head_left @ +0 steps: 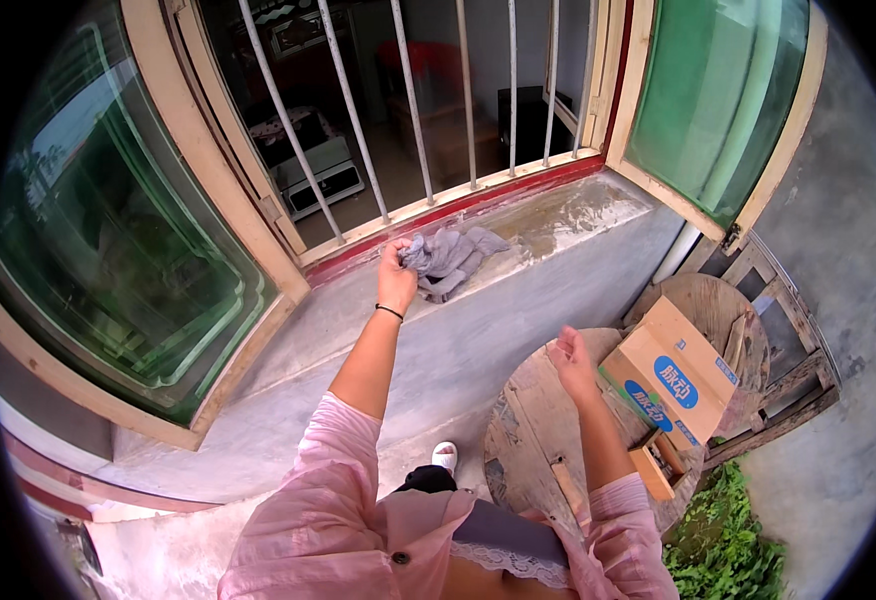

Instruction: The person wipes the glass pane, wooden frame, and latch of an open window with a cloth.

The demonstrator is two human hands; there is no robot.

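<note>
Grey concrete makes the window sill (558,250), under white bars (413,100). Our left hand (396,278) has its grip shut tight on a grey cloth (448,258) lying on that sill. Our right hand (571,362) hangs open above a round wooden board (528,440), near a cardboard box (673,375).

A cloth (450,258) lies on the sill (558,215) before the window bars (413,100); a box (673,380) sits right.
</note>
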